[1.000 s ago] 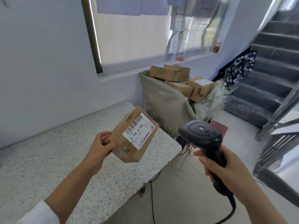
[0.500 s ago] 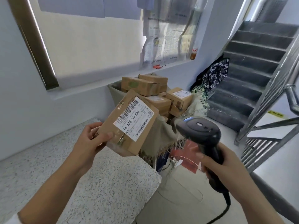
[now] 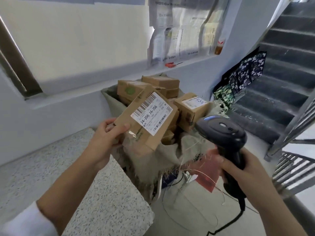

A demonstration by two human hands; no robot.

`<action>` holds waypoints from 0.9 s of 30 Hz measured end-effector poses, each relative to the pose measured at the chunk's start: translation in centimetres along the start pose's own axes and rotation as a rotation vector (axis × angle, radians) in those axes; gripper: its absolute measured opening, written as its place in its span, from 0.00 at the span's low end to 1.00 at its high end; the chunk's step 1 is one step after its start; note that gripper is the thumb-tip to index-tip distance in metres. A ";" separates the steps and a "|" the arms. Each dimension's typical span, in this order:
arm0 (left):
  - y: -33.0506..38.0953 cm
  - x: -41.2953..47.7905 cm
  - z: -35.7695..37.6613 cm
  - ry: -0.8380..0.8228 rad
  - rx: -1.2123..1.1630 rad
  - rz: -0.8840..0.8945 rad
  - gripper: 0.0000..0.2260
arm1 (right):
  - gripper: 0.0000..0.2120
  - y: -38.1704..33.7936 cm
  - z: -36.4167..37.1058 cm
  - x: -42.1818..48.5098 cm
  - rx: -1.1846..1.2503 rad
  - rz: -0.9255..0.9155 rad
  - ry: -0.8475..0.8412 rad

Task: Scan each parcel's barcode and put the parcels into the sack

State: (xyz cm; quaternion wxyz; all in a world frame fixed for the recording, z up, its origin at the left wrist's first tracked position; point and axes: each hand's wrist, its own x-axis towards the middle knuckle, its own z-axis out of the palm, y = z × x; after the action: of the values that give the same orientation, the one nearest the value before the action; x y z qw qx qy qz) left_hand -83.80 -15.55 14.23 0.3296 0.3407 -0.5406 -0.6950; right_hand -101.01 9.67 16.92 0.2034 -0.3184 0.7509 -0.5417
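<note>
A person's left hand [image 3: 109, 133] grips a cardboard parcel [image 3: 144, 132] by its near corner, thumb curled over the top face, and holds it tilted with its white shipping label [image 3: 151, 113] turned up to the camera. The right hand [image 3: 247, 171] is wrapped tightly round the handle of a black barcode scanner [image 3: 221, 132], whose head sits just right of the parcel and apart from it. Beyond and between the two hands stands an open burlap sack [image 3: 153, 155], its frayed near rim just below the held parcel, with other boxed parcels [image 3: 189, 108] piled in its mouth farther from the left hand. A speckled stone counter [image 3: 102, 193] lies under the left forearm. The left hand's fingers are hidden beneath the parcel, and the parcel itself blocks the lower boxes in the sack. The scanner's reading window faces away, and the trigger finger's position cannot be made out. The scanner cable [image 3: 235, 220] trails down from the right hand and is cut off at the bottom edge. On the label only the barcode and "J4-J06" are legible; the finer print is too small to read.
</note>
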 end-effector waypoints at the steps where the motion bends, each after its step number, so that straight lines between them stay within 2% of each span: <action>1: -0.3 0.8 1.3 -0.005 0.003 -0.003 0.29 | 0.10 0.4 -1.2 1.2 -0.016 -0.011 -0.021; 3: -0.8 2.2 4.2 -0.003 0.013 -0.019 0.36 | 0.17 1.1 -3.8 3.5 -0.064 -0.044 -0.046; 4: -1.0 3.2 5.7 0.009 0.005 -0.033 0.36 | 0.17 1.5 -5.1 4.7 -0.077 -0.054 -0.059; 7: -1.0 6.4 10.5 0.018 0.024 -0.040 0.33 | 0.06 2.7 -8.8 8.3 -0.080 -0.090 -0.090; 10: -0.7 10.3 14.3 0.068 0.088 -0.049 0.40 | 0.04 3.6 -11.6 11.7 -0.085 -0.117 -0.117; 12: -0.5 13.1 15.9 0.131 0.147 -0.042 0.36 | 0.04 3.8 -12.7 13.6 -0.090 -0.128 -0.135; 15: 0.2 17.2 18.3 0.127 0.188 -0.106 0.37 | 0.04 4.1 -13.9 16.9 -0.075 -0.148 -0.150; 17: 1.0 19.9 19.5 0.121 0.202 -0.119 0.28 | 0.05 4.3 -14.2 19.1 -0.052 -0.137 -0.147; 18: 1.5 21.4 20.1 0.114 0.191 -0.141 0.28 | 0.04 4.3 -14.3 20.1 -0.045 -0.132 -0.146; 20: 2.1 24.2 21.0 0.098 0.192 -0.202 0.34 | 0.04 4.4 -14.2 22.3 -0.050 -0.144 -0.147; 21: 2.3 25.4 21.5 0.096 0.191 -0.208 0.33 | 0.04 4.4 -14.2 23.4 -0.047 -0.150 -0.146; 23: 2.5 27.7 22.2 0.097 0.210 -0.208 0.21 | 0.04 4.3 -14.0 25.3 -0.018 -0.155 -0.148; 24: 2.5 29.0 22.5 0.115 0.239 -0.218 0.18 | 0.05 4.2 -13.8 26.3 -0.009 -0.155 -0.148; 27: 2.7 32.0 22.7 0.168 0.355 -0.236 0.22 | 0.06 4.4 -13.5 28.9 -0.003 -0.151 -0.146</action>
State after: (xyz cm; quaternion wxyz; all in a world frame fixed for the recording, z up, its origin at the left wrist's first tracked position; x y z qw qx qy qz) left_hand -120.01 -30.55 17.24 0.2249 0.5110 -0.5816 -0.5917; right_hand -131.57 -0.42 18.35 0.2157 -0.4129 0.7088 -0.5297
